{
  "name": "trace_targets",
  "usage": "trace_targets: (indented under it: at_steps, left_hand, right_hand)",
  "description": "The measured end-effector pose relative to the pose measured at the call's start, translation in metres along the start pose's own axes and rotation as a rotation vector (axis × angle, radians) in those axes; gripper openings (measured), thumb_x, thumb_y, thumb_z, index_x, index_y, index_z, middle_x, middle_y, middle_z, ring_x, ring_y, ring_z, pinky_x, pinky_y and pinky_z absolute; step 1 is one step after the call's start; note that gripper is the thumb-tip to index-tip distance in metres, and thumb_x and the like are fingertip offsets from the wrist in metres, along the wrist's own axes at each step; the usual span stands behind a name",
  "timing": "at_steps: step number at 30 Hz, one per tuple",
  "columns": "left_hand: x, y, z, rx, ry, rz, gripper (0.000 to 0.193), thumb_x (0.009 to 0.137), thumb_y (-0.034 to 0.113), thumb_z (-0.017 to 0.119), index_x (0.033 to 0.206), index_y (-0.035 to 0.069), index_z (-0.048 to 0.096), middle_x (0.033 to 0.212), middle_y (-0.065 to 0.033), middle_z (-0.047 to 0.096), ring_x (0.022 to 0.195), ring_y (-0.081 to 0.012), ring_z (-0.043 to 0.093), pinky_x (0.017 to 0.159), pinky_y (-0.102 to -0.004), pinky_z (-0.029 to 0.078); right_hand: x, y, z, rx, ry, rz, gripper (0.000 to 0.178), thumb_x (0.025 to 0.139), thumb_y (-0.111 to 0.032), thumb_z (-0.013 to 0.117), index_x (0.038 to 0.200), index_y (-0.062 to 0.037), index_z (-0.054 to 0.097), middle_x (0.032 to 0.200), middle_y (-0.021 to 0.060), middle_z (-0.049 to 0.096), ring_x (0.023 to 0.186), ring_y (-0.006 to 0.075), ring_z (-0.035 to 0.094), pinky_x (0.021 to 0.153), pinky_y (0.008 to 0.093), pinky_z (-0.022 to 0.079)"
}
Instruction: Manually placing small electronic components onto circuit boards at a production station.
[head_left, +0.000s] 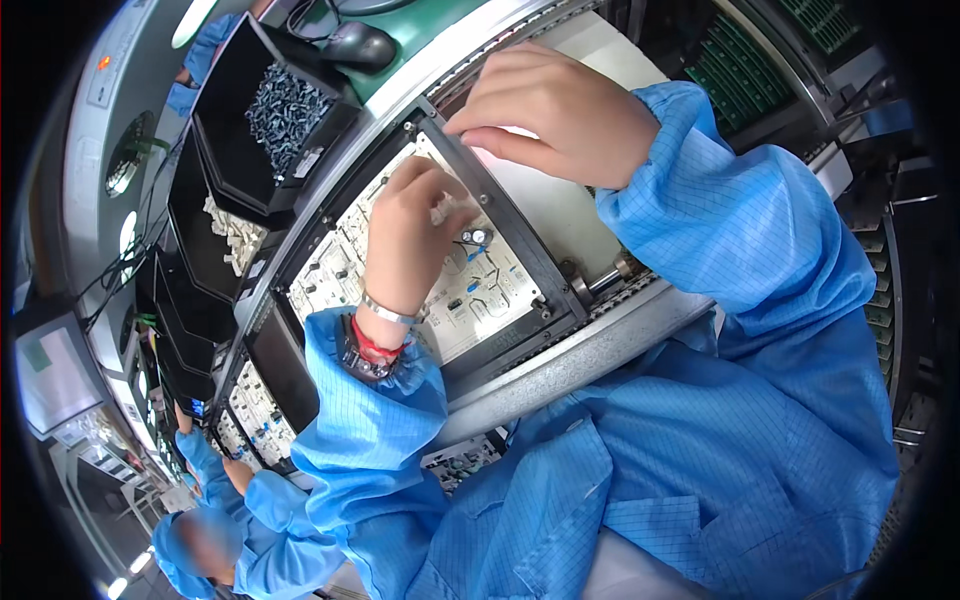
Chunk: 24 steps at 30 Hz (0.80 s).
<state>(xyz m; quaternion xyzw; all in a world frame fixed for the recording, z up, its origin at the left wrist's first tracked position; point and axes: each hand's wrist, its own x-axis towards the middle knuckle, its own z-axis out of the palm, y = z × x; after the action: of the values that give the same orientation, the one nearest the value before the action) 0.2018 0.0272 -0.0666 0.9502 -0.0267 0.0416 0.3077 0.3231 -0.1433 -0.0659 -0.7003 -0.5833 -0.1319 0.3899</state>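
Note:
A pale circuit board (490, 290) with blue, black and silver-topped parts lies in a black frame (520, 238) on the conveyor. Over its middle is my left hand (405, 230), with curled fingers, slightly blurred. A small whitish shape shows at those fingertips; whether it is a held part or the board behind, I cannot tell. My right hand (560, 120) hovers over the frame's far right side, its thumb and fingers pinched together. What that pinch holds, if anything, is hidden. A metal bracelet (388, 312) and a red band circle my left wrist.
Black bins along the left hold dark small parts (288, 115) and white connectors (235, 238). A computer mouse (360, 47) rests on a green surface beyond. The metal conveyor rail (560, 360) runs nearest me. Green boards (740, 70) stand racked at right. A co-worker (250, 530) works lower left.

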Motion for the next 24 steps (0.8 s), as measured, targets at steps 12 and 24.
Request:
trace_targets:
  at_steps: [12,24]
  left_hand:
    - [-0.130,-0.072,-0.060,0.065,0.243,-0.085,0.012,0.083,0.003,0.061,0.093,0.000,0.065,0.095,-0.0102,0.066,0.081,-0.0201,0.061,0.068,-0.0272,0.046]
    - [-0.424,-0.137,0.051,0.592,1.070,-1.101,0.023,0.090,0.017,0.053,0.099,-0.002,0.062,0.086,-0.0178,0.064,0.077,-0.0355,0.061,0.072,-0.0403,0.047]
  right_hand:
    - [-0.022,0.002,0.116,0.036,-0.777,0.405,0.052,0.091,-0.045,0.048,0.067,0.0012,0.058,0.061,0.0194,0.055,0.061,0.0374,0.054,0.058,0.0444,0.041]
    - [-0.007,0.026,0.172,0.674,-0.826,0.263,0.036,0.095,-0.033,0.045,0.091,0.0012,0.053,0.082,0.0154,0.056,0.080,0.0267,0.055,0.073,0.0359,0.042]
